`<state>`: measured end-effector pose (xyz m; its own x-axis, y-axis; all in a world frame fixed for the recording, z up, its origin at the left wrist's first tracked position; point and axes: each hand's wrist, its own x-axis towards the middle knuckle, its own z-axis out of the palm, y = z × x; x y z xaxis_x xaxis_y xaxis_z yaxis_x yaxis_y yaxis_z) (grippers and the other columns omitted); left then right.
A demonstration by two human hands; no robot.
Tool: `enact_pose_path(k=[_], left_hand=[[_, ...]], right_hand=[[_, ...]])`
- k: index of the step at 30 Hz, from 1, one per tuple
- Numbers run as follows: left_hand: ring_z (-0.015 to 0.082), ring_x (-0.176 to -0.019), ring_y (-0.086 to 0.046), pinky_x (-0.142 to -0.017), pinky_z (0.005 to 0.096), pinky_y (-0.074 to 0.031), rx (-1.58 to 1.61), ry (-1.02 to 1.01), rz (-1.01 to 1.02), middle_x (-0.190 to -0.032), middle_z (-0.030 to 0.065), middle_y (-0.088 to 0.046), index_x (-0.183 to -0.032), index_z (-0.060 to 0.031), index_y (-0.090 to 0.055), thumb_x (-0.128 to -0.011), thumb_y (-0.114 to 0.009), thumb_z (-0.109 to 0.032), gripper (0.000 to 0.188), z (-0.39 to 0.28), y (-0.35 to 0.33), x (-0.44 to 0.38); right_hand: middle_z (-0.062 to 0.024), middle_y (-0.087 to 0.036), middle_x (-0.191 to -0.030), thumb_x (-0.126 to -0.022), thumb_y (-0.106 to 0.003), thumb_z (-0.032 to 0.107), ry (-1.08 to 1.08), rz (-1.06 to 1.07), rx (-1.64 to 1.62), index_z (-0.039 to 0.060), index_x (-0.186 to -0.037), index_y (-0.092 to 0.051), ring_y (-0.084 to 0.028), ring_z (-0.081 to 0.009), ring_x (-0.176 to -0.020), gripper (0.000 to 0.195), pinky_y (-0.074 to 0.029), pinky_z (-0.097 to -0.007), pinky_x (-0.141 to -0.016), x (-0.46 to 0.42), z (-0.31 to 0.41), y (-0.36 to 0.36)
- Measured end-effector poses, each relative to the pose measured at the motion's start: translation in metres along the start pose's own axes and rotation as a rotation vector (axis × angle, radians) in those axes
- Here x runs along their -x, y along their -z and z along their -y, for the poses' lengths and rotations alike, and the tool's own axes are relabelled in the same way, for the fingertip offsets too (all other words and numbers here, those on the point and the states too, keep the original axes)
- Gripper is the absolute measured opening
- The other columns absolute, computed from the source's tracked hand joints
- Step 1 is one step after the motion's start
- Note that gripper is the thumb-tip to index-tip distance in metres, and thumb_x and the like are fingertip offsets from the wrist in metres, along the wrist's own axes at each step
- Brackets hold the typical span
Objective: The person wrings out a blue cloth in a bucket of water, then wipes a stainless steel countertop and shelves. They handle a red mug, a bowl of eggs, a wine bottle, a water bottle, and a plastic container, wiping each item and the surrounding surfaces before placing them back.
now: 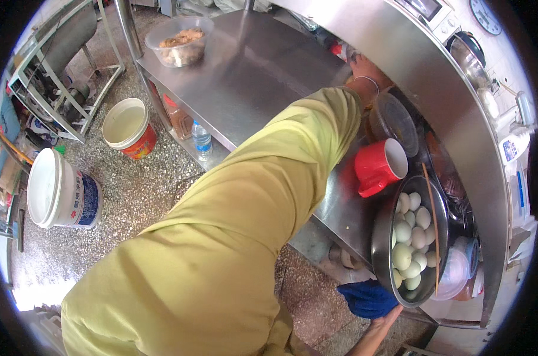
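My left hand [368, 73], with a bracelet at the wrist, reaches across the steel counter [269, 66] under a raised steel shelf. Its fingers are near a red-and-white item [339, 50]; the shelf edge partly hides them, and whether they grip it cannot be told. My right hand [388, 317] holds a dark blue cloth [368, 299] against the near end of a steel basin [383, 242]. Several pale eggs [402, 231] lie in the basin, and a wooden chopstick [431, 213] rests across it. Between the hands, a red mug [376, 167] stands beside a clear lidded container [396, 124].
The steel shelf [429, 80] overhangs the counter's back. A plastic bowl of brownish food [182, 44] stands at the far end. Below are a water bottle [202, 141] and, on the floor, two buckets [126, 124]. Clear plastic tubs [451, 276] sit beyond the basin.
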<state>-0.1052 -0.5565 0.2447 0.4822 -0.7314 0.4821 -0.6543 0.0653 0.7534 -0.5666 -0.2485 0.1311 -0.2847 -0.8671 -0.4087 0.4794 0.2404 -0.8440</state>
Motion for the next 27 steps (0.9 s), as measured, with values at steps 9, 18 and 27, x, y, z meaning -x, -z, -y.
enact_pose_path(k=[9,18,27], left_hand=[[0.0304,-0.107,-0.042,-0.088,0.0446,-0.034,-0.205,0.055,-0.374,-0.116,0.0163,-0.041,-0.135,-0.0086,-0.020,-0.056,-0.070,-0.046,0.101,0.074,0.006,-0.046],[0.0266,-0.120,-0.036,-0.096,0.0428,-0.030,-0.536,0.325,-0.557,-0.131,0.0104,-0.038,-0.130,-0.0068,-0.035,-0.087,-0.039,-0.047,0.059,0.175,0.110,-0.076],[0.0276,-0.118,-0.037,-0.092,0.0431,-0.035,-0.455,0.446,-0.457,-0.129,0.0123,-0.038,-0.129,-0.0068,-0.037,-0.083,-0.046,-0.043,0.059,0.218,0.162,-0.072]], right_hand=[[-0.0129,-0.057,-0.110,-0.085,-0.042,0.047,0.101,-0.089,0.188,0.0038,-0.116,-0.050,-0.057,-0.0296,-0.097,0.053,-0.048,-0.0442,-0.085,0.028,-0.012,-0.048],[-0.0130,-0.056,-0.113,-0.085,-0.044,0.047,0.162,-0.116,0.246,0.0046,-0.117,-0.049,-0.056,-0.0290,-0.098,0.053,-0.047,-0.0432,-0.086,0.017,-0.011,-0.037],[-0.0128,-0.056,-0.113,-0.086,-0.045,0.044,0.098,-0.163,0.200,0.0036,-0.116,-0.049,-0.056,-0.0278,-0.098,0.051,-0.048,-0.0424,-0.085,0.003,-0.011,-0.043]])
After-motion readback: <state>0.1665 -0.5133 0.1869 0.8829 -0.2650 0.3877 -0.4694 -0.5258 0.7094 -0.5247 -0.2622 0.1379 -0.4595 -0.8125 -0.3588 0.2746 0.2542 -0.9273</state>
